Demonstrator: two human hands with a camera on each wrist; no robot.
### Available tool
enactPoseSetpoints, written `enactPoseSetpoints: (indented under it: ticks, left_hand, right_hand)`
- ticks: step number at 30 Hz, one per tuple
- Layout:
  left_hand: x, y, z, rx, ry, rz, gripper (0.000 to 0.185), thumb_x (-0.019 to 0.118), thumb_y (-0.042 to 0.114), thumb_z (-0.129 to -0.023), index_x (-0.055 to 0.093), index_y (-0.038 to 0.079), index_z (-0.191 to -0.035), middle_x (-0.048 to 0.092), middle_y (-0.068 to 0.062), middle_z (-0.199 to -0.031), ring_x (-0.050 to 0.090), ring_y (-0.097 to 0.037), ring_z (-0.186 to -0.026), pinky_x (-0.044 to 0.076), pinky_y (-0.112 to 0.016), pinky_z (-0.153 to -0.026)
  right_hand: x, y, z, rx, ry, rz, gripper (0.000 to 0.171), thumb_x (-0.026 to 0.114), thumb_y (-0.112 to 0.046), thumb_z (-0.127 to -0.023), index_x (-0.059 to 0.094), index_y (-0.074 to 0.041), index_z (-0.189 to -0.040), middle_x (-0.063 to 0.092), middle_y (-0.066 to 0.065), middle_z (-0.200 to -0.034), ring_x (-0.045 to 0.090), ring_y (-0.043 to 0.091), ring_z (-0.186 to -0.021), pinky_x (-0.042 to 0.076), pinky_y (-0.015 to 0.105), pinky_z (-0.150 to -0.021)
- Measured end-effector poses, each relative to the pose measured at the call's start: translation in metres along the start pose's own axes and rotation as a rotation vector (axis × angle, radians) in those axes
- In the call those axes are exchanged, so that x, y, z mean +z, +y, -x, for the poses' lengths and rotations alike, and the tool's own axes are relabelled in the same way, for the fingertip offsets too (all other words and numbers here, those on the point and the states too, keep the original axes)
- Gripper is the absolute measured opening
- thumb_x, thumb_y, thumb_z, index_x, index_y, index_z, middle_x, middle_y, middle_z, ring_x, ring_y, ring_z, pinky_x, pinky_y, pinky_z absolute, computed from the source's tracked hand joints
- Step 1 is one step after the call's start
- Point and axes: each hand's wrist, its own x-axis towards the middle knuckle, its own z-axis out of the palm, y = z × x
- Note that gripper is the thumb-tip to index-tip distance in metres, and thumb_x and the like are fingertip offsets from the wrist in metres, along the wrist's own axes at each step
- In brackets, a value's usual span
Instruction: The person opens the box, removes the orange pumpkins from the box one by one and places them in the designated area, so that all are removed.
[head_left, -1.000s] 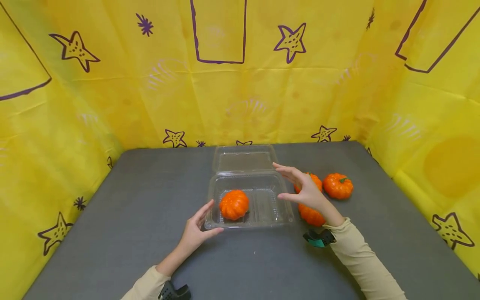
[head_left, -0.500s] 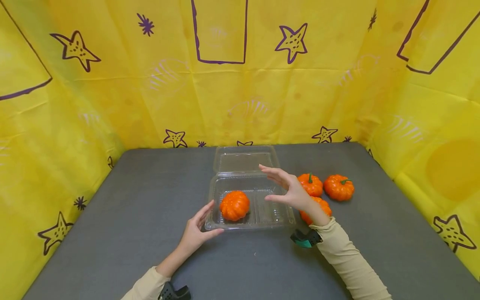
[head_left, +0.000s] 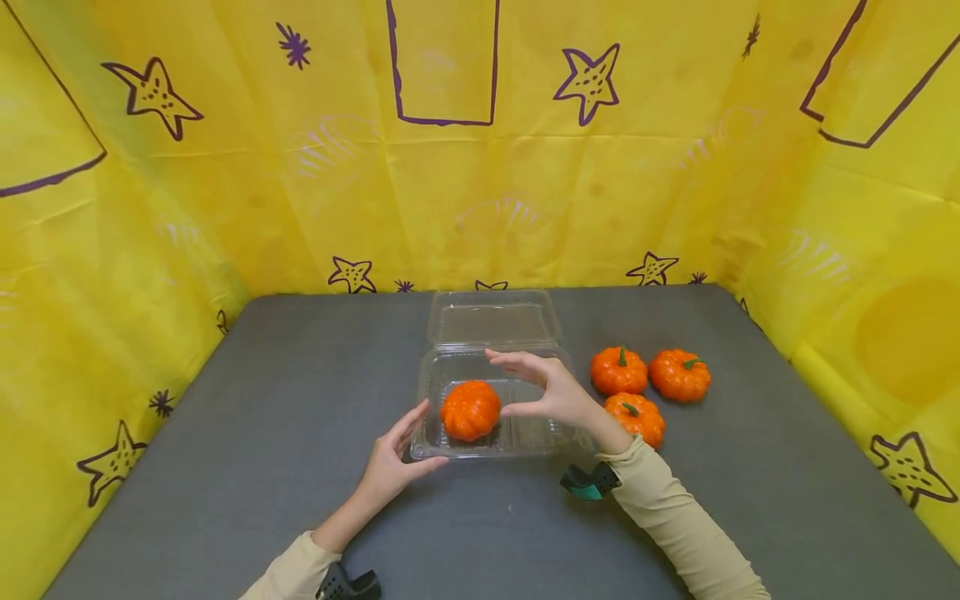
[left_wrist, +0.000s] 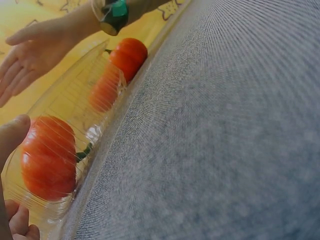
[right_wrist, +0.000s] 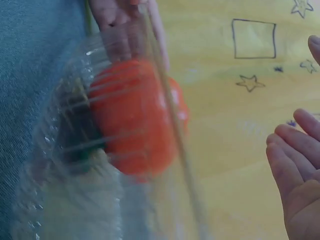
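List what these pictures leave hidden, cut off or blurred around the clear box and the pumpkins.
- Head view: the right hand covers the right side of the clear box; its contents there are hidden.
- Head view: whether the right hand's fingers touch the pumpkin in the box cannot be told.
- Left wrist view: the left hand is cut off by the frame edge.
- Right wrist view: the box and pumpkin are blurred.

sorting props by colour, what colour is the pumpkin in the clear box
Orange: the pumpkin in the clear box shows best in the head view.

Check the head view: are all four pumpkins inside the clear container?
No: only one pumpkin sits in the clear container; three pumpkins rest on the table beside it.
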Motion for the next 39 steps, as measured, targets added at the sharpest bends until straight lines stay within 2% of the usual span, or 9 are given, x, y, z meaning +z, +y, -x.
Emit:
enactPoseSetpoints:
  ticks: [5,12,18,23,27,31,39]
  left_hand:
    - [0.001,0.004,0.000,-0.007,0.001,-0.012,0.072,0.074,-0.014,-0.062,0.036,-0.020,-0.124,0.037,-0.035,-0.126,0.036,-0.044,-0.115,0.028,-0.017,-0.095]
    - [0.002,0.006,-0.001,0.024,0.023,-0.065,0.070,0.076,-0.010,-0.061,0.042,-0.018,-0.121,0.041,-0.032,-0.124,0.041,-0.041,-0.113,0.030,-0.018,-0.094]
    - [0.002,0.005,-0.001,0.032,0.026,-0.058,0.070,0.077,-0.011,-0.059,0.043,-0.017,-0.121,0.043,-0.031,-0.124,0.042,-0.041,-0.113,0.031,-0.020,-0.094]
    - [0.003,0.003,0.001,0.046,0.021,-0.064,0.071,0.078,-0.010,-0.058,0.043,-0.018,-0.120,0.044,-0.031,-0.122,0.042,-0.038,-0.113,0.031,-0.020,-0.094]
    - [0.003,0.002,0.001,0.048,0.029,-0.051,0.071,0.078,-0.011,-0.058,0.044,-0.018,-0.120,0.044,-0.031,-0.122,0.042,-0.038,-0.113,0.031,-0.020,-0.094]
    - [0.003,0.002,0.000,0.047,0.028,-0.033,0.071,0.077,-0.011,-0.058,0.043,-0.018,-0.120,0.043,-0.031,-0.123,0.042,-0.041,-0.112,0.031,-0.020,-0.094]
    - [0.003,0.003,-0.001,0.045,0.028,-0.042,0.072,0.078,-0.011,-0.058,0.043,-0.017,-0.121,0.043,-0.031,-0.123,0.042,-0.041,-0.112,0.031,-0.020,-0.094]
  right_hand:
    - [0.010,-0.007,-0.003,0.026,-0.044,-0.002,0.057,0.074,0.012,-0.064,0.047,0.014,-0.114,0.045,0.031,-0.122,0.044,0.035,-0.115,0.038,0.046,-0.090]
    - [0.017,0.000,-0.003,0.120,-0.074,0.018,0.056,0.074,0.007,-0.067,0.048,0.013,-0.116,0.045,0.025,-0.125,0.046,0.034,-0.113,0.035,0.042,-0.094]
    - [0.022,0.007,0.001,0.136,-0.091,0.032,0.053,0.074,0.005,-0.068,0.050,0.014,-0.114,0.046,0.026,-0.124,0.044,0.034,-0.114,0.034,0.037,-0.096]
    - [0.026,0.021,0.008,0.129,-0.108,0.083,0.044,0.074,0.001,-0.070,0.056,0.009,-0.109,0.050,0.024,-0.121,0.046,0.030,-0.114,0.037,0.034,-0.094]
    - [0.026,0.038,0.013,0.139,-0.116,0.145,0.042,0.075,-0.006,-0.071,0.059,0.000,-0.110,0.052,0.014,-0.123,0.047,0.023,-0.114,0.040,0.033,-0.092]
    - [0.024,0.044,0.015,0.144,-0.149,0.212,0.042,0.075,-0.012,-0.072,0.060,-0.007,-0.111,0.051,0.006,-0.126,0.044,0.017,-0.117,0.036,0.032,-0.095]
    - [0.025,0.049,0.013,0.133,-0.197,0.302,0.047,0.077,-0.013,-0.069,0.060,-0.006,-0.113,0.048,0.008,-0.129,0.038,0.019,-0.122,0.030,0.033,-0.099]
